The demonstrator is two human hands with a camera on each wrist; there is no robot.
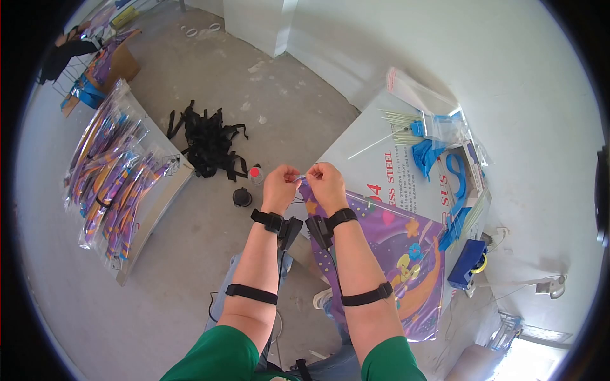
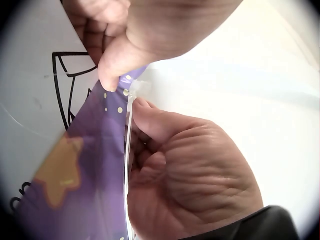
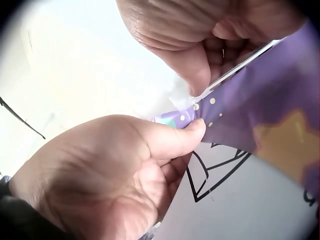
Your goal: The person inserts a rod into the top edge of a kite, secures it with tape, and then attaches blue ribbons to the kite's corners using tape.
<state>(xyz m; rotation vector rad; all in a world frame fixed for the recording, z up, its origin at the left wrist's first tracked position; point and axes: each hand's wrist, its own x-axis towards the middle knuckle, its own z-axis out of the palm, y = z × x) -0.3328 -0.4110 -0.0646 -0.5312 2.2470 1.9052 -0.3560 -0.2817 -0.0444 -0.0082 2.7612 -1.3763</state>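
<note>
A purple kite (image 1: 375, 235) printed with stars and dots lies across the board, its narrow corner raised between both hands. My left hand (image 1: 278, 190) pinches a thin white rod (image 2: 127, 190) running along the kite's edge, thumb at the rod's tip. Beside it, my right hand (image 1: 328, 190) pinches the dotted corner of the sheet, thumb on top, as the right wrist view shows. A small clear strip (image 3: 181, 98) sticks out between the two thumbs. The fingers beneath the sheet are partly hidden.
The board (image 1: 365, 149) with red lettering carries thin sticks (image 1: 400, 130), blue ribbon (image 1: 427, 155) and a blue tape dispenser (image 1: 467, 263). Black straps (image 1: 210, 146) lie heaped on the floor near a red-capped bottle (image 1: 255, 175). Bagged purple bundles (image 1: 117, 197) cover a left-hand table.
</note>
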